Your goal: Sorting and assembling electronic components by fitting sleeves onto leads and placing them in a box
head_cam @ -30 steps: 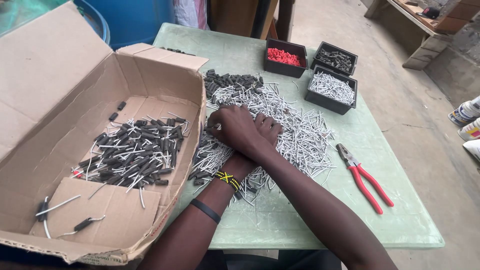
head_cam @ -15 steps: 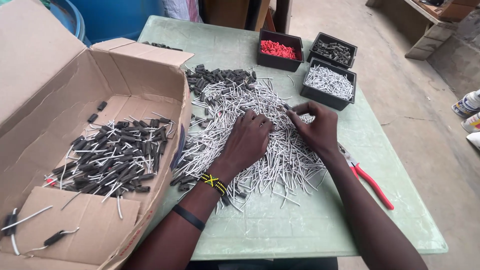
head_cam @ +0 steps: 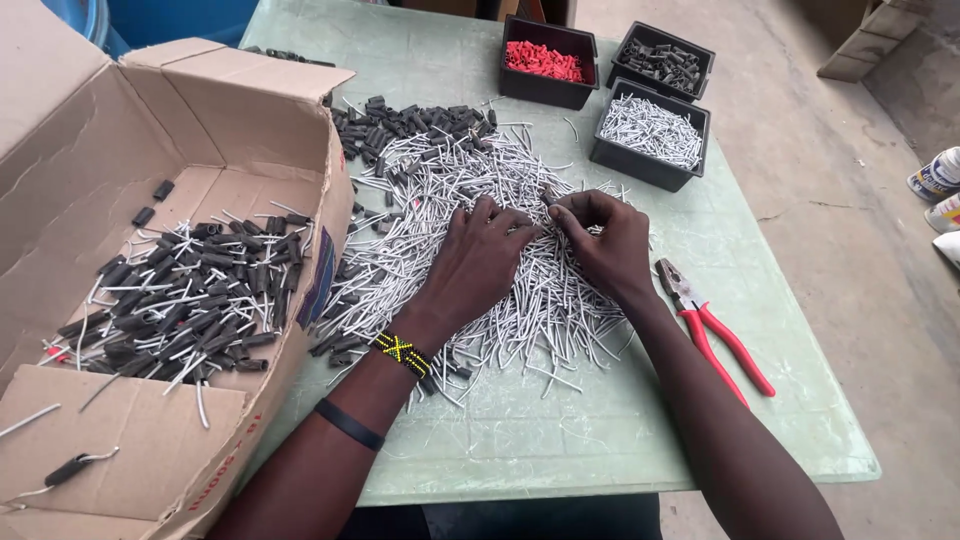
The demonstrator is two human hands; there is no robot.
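A large heap of short silver wire pieces covers the middle of the pale green table. My left hand lies palm down on the heap, fingers spread toward the right. Beside it my right hand is curled, fingertips pinching wire pieces where both hands meet. A pile of small black sleeves lies at the heap's far edge. My left wrist carries a beaded bracelet and a black band.
An open cardboard box at the left holds several black-sleeved wires. Red-handled pliers lie right of my right hand. Three black bins stand at the far edge: red pieces, black pieces, silver wires.
My hands first spread apart over the heap, then came together again at its middle. The right hand moved in from the right and curled its fingers on some wires.
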